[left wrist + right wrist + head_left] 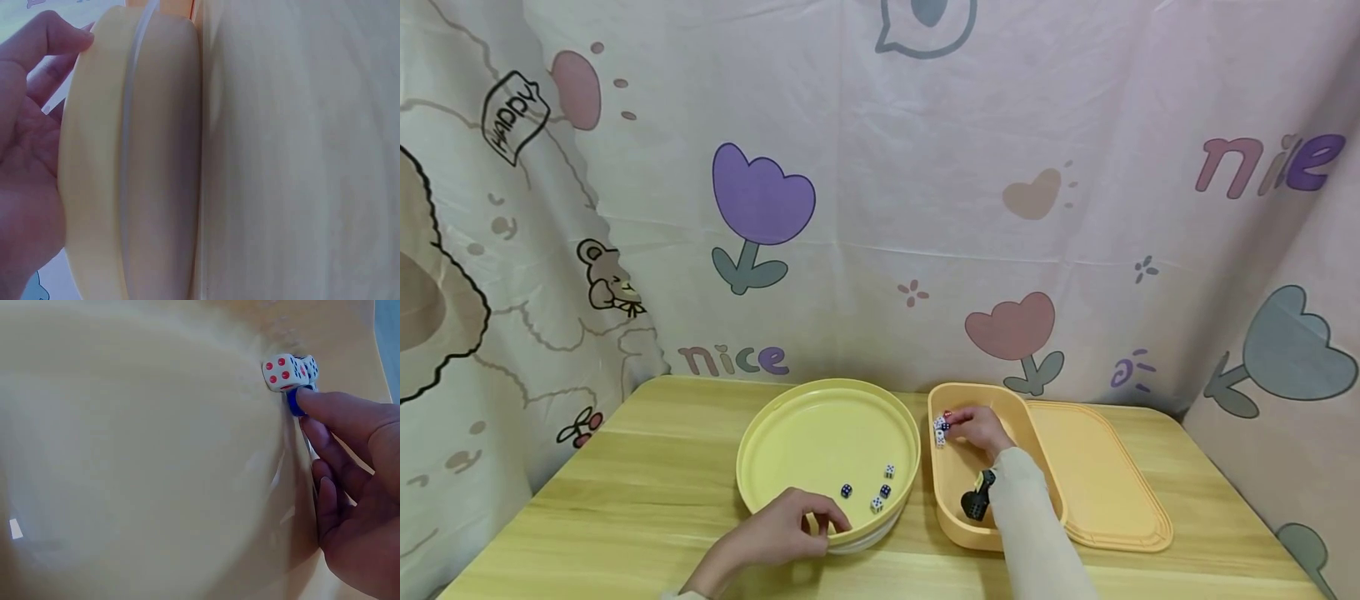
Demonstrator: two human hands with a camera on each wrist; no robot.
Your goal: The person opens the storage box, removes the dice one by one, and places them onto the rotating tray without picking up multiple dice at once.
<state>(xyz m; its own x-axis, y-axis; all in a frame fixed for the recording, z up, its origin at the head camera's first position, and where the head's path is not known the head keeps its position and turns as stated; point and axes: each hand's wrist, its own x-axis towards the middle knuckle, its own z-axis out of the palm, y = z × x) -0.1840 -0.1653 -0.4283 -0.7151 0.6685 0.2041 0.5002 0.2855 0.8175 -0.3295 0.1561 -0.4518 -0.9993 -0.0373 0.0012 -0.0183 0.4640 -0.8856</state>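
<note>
My left hand [797,525] is at the near rim of a round yellow tray [805,433], thumb and fingers bent about the edge. Its bent digit touches the rim [94,156] in the left wrist view. Two white dice and two dark blue dice [846,491] lie in the tray's right and near part. Inside an orange rectangular box [955,483], my right hand [981,429] pinches a blue die [294,403] by the left wall. White dice [278,373] sit against that blue die, and a red die [947,414] shows beside the fingertips.
A flat orange lid [1097,475] lies on the wooden table [647,467], right of the box. Near the right sleeve [1030,517] is a black device [976,500] with a yellow part. A printed curtain [880,167] hangs behind the table.
</note>
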